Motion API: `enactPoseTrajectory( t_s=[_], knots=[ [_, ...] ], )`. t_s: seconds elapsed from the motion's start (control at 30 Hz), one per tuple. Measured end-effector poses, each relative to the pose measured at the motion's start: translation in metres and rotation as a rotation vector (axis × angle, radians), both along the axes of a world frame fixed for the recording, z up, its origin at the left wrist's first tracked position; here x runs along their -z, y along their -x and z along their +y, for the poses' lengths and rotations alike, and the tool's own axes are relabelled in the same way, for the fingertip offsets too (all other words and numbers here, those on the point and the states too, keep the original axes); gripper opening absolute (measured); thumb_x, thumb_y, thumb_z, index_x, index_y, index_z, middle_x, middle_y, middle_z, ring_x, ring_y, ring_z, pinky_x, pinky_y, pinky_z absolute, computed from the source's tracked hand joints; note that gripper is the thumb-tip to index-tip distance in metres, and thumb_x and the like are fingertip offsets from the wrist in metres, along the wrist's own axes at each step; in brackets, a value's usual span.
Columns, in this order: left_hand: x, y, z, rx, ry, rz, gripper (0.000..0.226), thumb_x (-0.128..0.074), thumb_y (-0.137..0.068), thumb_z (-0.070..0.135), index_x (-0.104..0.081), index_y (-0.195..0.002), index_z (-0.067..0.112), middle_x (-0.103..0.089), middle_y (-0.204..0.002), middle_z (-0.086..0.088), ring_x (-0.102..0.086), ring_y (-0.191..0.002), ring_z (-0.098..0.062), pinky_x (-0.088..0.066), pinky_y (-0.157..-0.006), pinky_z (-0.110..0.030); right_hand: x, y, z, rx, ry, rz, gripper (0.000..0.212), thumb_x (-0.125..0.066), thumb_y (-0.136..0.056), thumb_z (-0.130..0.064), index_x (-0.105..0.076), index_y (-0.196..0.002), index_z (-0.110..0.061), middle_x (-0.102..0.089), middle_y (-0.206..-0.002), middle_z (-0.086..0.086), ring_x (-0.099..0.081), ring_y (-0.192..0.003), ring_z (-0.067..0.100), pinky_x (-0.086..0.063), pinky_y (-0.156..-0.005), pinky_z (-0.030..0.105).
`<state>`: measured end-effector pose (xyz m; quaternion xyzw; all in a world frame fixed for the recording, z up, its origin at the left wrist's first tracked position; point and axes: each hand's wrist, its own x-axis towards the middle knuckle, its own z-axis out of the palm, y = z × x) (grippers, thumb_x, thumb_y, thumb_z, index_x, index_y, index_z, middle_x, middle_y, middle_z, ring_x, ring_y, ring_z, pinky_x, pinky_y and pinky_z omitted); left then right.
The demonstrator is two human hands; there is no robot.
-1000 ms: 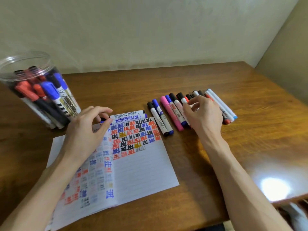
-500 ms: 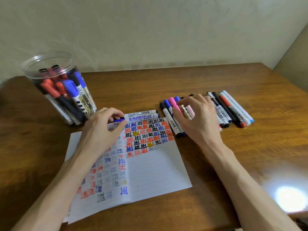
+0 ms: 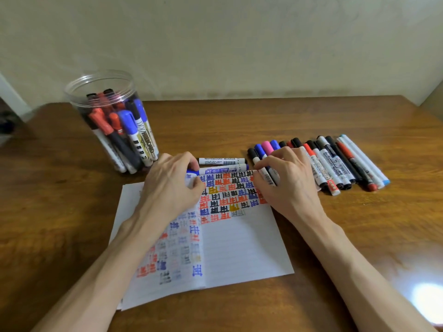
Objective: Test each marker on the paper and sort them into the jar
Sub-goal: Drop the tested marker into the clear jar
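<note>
My left hand pinches the blue marker, lying crosswise toward my right hand, whose grip I can't tell.

Cap end of the blue marker is mostly covered by the left hand, which seems to grip it. The same hand hides the top left corner of the paper. The right hand lies over the near ends of several pens in the marker row; can't tell if it holds one. Both forearms are cut off at the bottom edge. Left-page marks are faint and smeared, not readable. Fine print on the barrels is too small. In the jar the pens overlap, lower ends obscured. A dark shape at the left edge is cropped and blurred. A glare patch washes out the table lower right.
</note>
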<state>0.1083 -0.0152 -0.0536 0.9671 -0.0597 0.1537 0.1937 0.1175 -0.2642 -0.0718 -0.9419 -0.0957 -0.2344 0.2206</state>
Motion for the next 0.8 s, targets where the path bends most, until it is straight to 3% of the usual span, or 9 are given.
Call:
enactPoseTrajectory(
  t_s=[0.13, 0.3, 0.4, 0.53, 0.6, 0.67, 0.73, 0.8],
  knots=[
    [0.004, -0.005, 0.0, 0.007, 0.017, 0.063, 0.036, -0.066, -0.097, 0.038, -0.061, -0.131, 0.028, -0.058, -0.12, 0.009, -0.047, -0.115, -0.012, -0.04, -0.092, -0.028, 0.001, 0.001, 0.003, -0.022, -0.029, -0.011, 0.017, -0.079, -0.09, -0.028, -0.08, -0.106, -0.021, -0.066, -0.106, 0.003, -0.049, -0.104, 0.023, -0.047, -0.084, 0.044],
    [0.005, -0.008, -0.002, 0.009, 0.016, 0.008, 0.019, -0.065, -0.099, 0.032, -0.066, -0.116, 0.025, -0.055, -0.113, 0.01, -0.047, -0.113, -0.011, -0.036, -0.09, -0.026, 0.001, 0.003, 0.006, -0.043, -0.064, -0.041, 0.023, -0.076, -0.093, -0.033, -0.078, -0.11, -0.019, -0.066, -0.109, 0.003, -0.05, -0.104, 0.023, -0.047, -0.085, 0.039],
    [-0.001, -0.002, -0.002, 0.095, 0.09, -0.099, 0.012, -0.064, -0.098, 0.024, -0.065, -0.11, 0.021, -0.059, -0.106, 0.012, -0.054, -0.107, -0.011, -0.047, -0.09, -0.032, -0.003, 0.006, 0.009, -0.106, -0.082, -0.069, 0.039, -0.069, -0.095, -0.048, -0.074, -0.12, -0.019, -0.065, -0.116, 0.001, -0.05, -0.109, 0.02, -0.044, -0.09, 0.032],
    [-0.012, 0.009, -0.004, 0.234, 0.281, -0.172, 0.014, -0.06, -0.1, 0.026, -0.065, -0.111, 0.019, -0.066, -0.104, 0.012, -0.066, -0.099, -0.008, -0.059, -0.076, -0.031, -0.015, 0.012, 0.016, -0.228, -0.133, -0.039, 0.054, -0.066, -0.093, -0.06, -0.071, -0.129, -0.021, -0.069, -0.121, -0.003, -0.054, -0.114, 0.014, -0.042, -0.094, 0.029],
    [-0.015, 0.014, -0.006, 0.307, 0.325, -0.176, 0.022, -0.06, -0.099, 0.031, -0.066, -0.114, 0.017, -0.069, -0.109, 0.01, -0.068, -0.101, -0.007, -0.059, -0.074, -0.024, -0.022, 0.016, 0.019, -0.28, -0.146, -0.006, 0.046, -0.072, -0.092, -0.055, -0.075, -0.123, -0.02, -0.072, -0.111, -0.01, -0.058, -0.097, 0.005, -0.048, -0.085, 0.027],
    [-0.017, 0.017, -0.006, 0.365, 0.318, -0.179, 0.028, -0.059, -0.098, 0.033, -0.067, -0.118, 0.015, -0.068, -0.113, 0.01, -0.067, -0.105, -0.006, -0.058, -0.077, -0.016, -0.028, 0.019, 0.018, -0.325, -0.204, 0.063, 0.041, -0.072, -0.092, -0.049, -0.078, -0.117, -0.018, -0.071, -0.097, -0.017, -0.066, -0.08, 0.004, -0.056, -0.067, 0.024],
    [-0.018, 0.017, -0.003, 0.394, 0.256, -0.168, 0.032, -0.058, -0.099, 0.033, -0.066, -0.124, 0.014, -0.067, -0.116, 0.007, -0.066, -0.106, -0.006, -0.057, -0.079, -0.015, -0.033, 0.021, 0.013, -0.384, -0.387, 0.194, 0.041, -0.075, -0.087, -0.045, -0.079, -0.115, -0.016, -0.073, -0.095, -0.022, -0.074, -0.082, 0.003, -0.061, -0.059, 0.024],
    [-0.018, 0.016, 0.0, 0.415, 0.187, -0.167, 0.031, -0.056, -0.102, 0.034, -0.067, -0.124, 0.015, -0.067, -0.112, 0.006, -0.065, -0.103, -0.005, -0.056, -0.078, -0.02, -0.037, 0.021, 0.01, -0.44, -0.605, 0.279, 0.03, -0.083, -0.085, -0.031, -0.08, -0.108, -0.013, -0.079, -0.091, -0.014, -0.077, -0.083, 0.005, -0.062, -0.063, 0.022]
  ],
)
